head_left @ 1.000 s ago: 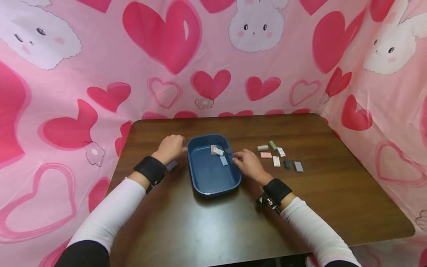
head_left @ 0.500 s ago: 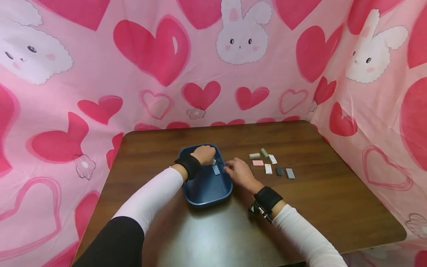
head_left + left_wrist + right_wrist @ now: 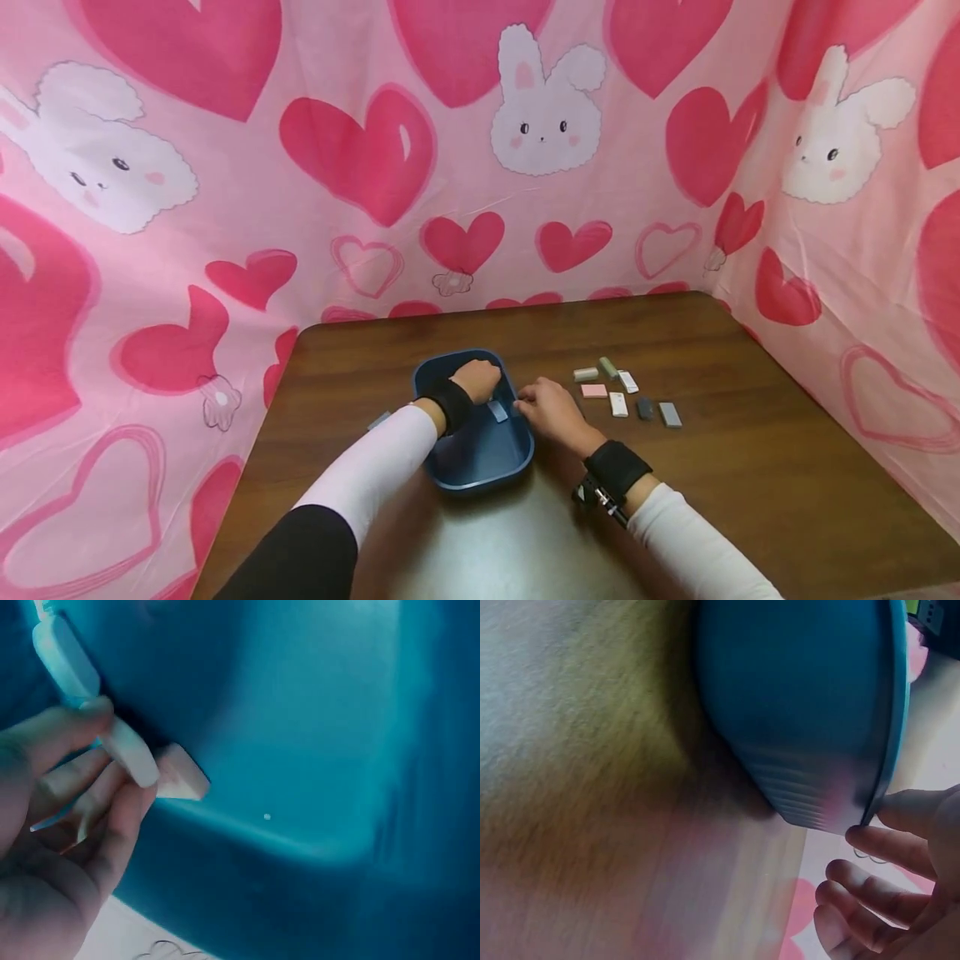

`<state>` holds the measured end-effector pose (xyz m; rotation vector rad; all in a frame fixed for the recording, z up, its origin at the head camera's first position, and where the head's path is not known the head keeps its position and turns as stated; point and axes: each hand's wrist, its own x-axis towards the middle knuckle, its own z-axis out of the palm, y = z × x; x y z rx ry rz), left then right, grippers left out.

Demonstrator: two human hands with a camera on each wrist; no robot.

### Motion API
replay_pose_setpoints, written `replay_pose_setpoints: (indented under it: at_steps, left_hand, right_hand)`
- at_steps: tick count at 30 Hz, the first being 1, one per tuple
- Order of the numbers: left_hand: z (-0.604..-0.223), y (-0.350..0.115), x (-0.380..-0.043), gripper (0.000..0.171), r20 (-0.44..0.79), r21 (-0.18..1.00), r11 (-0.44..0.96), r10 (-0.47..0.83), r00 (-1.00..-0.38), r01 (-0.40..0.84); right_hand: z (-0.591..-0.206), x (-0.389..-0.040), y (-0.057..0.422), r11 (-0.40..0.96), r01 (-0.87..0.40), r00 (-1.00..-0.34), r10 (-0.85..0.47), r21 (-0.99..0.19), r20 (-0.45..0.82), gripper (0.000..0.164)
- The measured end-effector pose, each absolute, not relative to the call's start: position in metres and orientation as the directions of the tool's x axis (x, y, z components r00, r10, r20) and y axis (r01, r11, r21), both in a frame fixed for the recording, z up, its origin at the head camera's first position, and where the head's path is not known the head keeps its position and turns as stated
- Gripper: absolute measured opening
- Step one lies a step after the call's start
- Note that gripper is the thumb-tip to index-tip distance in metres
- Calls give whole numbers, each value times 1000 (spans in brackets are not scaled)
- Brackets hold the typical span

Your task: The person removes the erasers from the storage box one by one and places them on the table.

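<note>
A deep blue plastic tub [image 3: 480,462] stands on the wooden table. My left hand [image 3: 477,381] reaches down inside its far part. In the left wrist view, the thumb and fingers pinch a small white eraser-like block [image 3: 129,751]. Beside it on the tub floor are a pale pinkish block [image 3: 182,774] and a light-coloured block [image 3: 66,658]. A light blue block [image 3: 497,411] lies near the tub's right wall. My right hand [image 3: 549,408] is at the right rim; in the right wrist view, its thumb and index finger [image 3: 892,847] pinch that rim, the other fingers loosely bent.
Right of the tub lie several small blocks: a pink one [image 3: 593,391], a green one [image 3: 607,367], a white one [image 3: 618,404] and a grey one [image 3: 670,415]. A grey-blue block [image 3: 379,420] sits left of the tub, partly behind the left arm. A pink heart-print cloth [image 3: 465,175] hangs behind.
My left hand has moved from outside the tub's left rim rightward into it and now pinches the white block. The right hand stays at the right rim. The head view has tilted up.
</note>
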<state>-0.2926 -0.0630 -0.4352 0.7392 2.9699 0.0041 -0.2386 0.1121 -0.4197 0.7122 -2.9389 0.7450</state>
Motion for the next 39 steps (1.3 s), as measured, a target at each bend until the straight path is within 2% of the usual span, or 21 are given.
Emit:
replay_pose_setpoints:
  at_steps: [5, 8, 11, 15, 19, 23, 30, 39]
  left_hand:
    - [-415, -87, -290, 10, -92, 254, 889, 414, -906, 380]
    - [-385, -113, -289, 12, -15, 319, 880, 377, -926, 353]
    - [-367, -146, -291, 21, 50, 347, 892, 291, -956, 289]
    - [-375, -192, -293, 19, 61, 368, 912, 171, -983, 181]
    - [-408, -229, -283, 12, 12, 370, 921, 124, -992, 120]
    - [-436, -250, -271, 11, -65, 353, 934, 78, -995, 50]
    - [-448, -254, -265, 18, -108, 367, 930, 37, -994, -5]
    - [-435, -252, -272, 20, -115, 332, 943, 37, -993, -4]
  right_hand:
    - [-422, -240, 109, 780, -445, -890, -440, -440, 120, 17]
    - [-420, -243, 109, 782, -447, -889, -443, -435, 116, 17]
    - [-417, -245, 111, 790, -423, -898, -430, -445, 92, 19]
    - [-411, -248, 115, 801, -395, -907, -417, -450, 56, 20]
    - [-413, -249, 115, 804, -391, -908, -416, -447, 45, 20]
    - [-418, -249, 111, 799, -397, -905, -422, -452, 48, 19]
    - [-415, -249, 107, 805, -390, -907, -420, -446, 35, 20]
    - [-413, -248, 106, 806, -395, -905, -425, -440, 33, 21]
